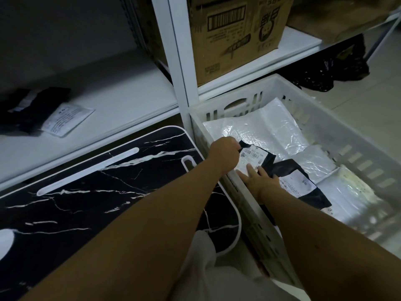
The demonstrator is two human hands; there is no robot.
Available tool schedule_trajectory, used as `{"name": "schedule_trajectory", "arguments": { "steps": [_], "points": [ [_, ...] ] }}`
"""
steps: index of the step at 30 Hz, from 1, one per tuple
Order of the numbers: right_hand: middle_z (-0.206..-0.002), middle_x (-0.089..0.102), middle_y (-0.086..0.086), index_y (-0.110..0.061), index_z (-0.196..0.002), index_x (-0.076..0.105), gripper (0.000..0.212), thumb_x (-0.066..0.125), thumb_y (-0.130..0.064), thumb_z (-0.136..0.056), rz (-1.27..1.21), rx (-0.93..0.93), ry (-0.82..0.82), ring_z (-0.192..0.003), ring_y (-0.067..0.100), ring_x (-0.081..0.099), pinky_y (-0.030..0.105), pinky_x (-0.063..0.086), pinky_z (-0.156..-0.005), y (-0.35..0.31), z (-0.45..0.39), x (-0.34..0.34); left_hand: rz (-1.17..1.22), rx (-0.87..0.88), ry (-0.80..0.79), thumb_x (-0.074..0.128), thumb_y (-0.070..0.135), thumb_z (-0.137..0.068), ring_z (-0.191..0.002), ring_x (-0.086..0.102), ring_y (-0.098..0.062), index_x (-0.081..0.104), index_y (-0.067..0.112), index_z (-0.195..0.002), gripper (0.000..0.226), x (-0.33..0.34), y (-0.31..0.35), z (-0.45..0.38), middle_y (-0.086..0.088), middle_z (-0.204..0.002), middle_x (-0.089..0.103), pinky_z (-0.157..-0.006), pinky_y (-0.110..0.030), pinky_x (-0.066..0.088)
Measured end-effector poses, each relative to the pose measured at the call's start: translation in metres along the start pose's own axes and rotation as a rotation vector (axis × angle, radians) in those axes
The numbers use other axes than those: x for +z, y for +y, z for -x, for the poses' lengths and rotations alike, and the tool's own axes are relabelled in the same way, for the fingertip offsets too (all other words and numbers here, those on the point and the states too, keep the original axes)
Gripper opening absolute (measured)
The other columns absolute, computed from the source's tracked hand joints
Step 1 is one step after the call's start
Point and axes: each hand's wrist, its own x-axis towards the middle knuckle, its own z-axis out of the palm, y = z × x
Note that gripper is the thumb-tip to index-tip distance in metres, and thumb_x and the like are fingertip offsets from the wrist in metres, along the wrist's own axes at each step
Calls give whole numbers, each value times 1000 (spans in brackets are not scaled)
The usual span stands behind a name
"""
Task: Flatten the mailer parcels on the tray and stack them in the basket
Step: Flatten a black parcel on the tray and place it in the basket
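Observation:
A white slatted basket (338,135) stands on the floor at the right, lined with white bubble mailers (269,131). Inside it, near the left wall, lies a black mailer parcel with a white label (256,157). My left hand (223,155) pinches that parcel's far left corner. My right hand (258,178) lies flat on its near edge, fingers straight. A second black labelled parcel (299,183) lies just right of it in the basket. The black marble-patterned tray (91,192) sits at the left, with no parcels visible on it.
A white shelf upright (180,68) rises between tray and basket. On the low shelf at left lie a black parcel (28,107) and a white labelled one (67,120). A cardboard box (234,33) sits on the shelf behind the basket. A black bag (325,74) lies beyond.

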Motion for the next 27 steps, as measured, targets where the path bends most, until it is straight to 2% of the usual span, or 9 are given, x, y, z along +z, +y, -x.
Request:
{"name": "schedule_trajectory", "arguments": {
  "steps": [3,6,8,10,13,18,21,25,27],
  "points": [
    [-162,-13,-1,-45,-150,-7,81,51,-46,-94,7,22,-47,-148,31,-8,64,13,-113,-1,-4,-5,93,-15,9,47,-6,-90,-108,58,-32,64,-5,-113,28,0,-4,2,-19,-116,62,-96,-42,47],
    [-149,26,4,-44,-142,27,53,50,-41,-94,-44,1,52,-142,36,22,64,27,-106,-4,-5,-25,239,-61,31,47,-6,-90,-109,58,-32,65,-4,-113,29,-7,-12,5,-19,-115,63,-96,-41,47],
    [-136,41,3,-37,-135,41,42,47,-29,-94,-92,38,180,-130,34,39,57,37,-102,-6,0,-44,279,-92,46,47,-5,-90,-112,57,-28,64,0,-114,30,-11,-18,9,-15,-119,63,-97,-36,47],
    [-137,45,5,-32,-139,42,47,44,-21,-93,-115,102,286,-124,32,44,49,43,-97,-10,7,-64,312,-105,50,46,-4,-91,-115,56,-25,64,4,-117,33,-17,-22,14,-10,-123,61,-100,-34,45],
    [-129,50,9,-25,-135,47,41,40,-20,-94,-134,126,415,-117,32,47,41,43,-86,-22,15,-92,321,-114,69,44,-1,-93,-115,56,-23,63,8,-121,36,-30,-25,24,-6,-126,60,-101,-34,44],
    [-129,54,13,-16,-126,54,35,42,-15,-93,-119,23,506,-116,33,50,36,43,-82,-73,33,-142,395,-127,158,41,1,-94,-114,56,-25,62,7,-119,33,-69,-37,45,-9,-123,61,-100,-33,45],
    [-129,57,15,-13,-125,56,33,43,-20,-96,-50,-105,481,-117,33,53,37,44,-91,-118,41,-159,369,-148,245,44,5,-95,-112,56,-23,65,7,-114,28,-92,-56,60,-8,-120,62,-93,-25,41],
    [-125,61,13,-14,-119,61,29,43,-19,-97,41,-238,437,-112,30,57,32,43,-85,-184,44,-176,213,-241,301,47,4,-92,-109,57,-31,64,1,-111,27,-123,-110,82,-15,-114,64,-95,-36,45],
    [-126,60,12,-15,-119,62,30,43,-16,-95,48,-269,450,-114,30,55,31,42,-85,-213,42,-179,168,-317,334,48,6,-91,-108,58,-32,64,0,-108,25,-136,-141,91,-16,-112,64,-91,-36,46]
  ]
}}
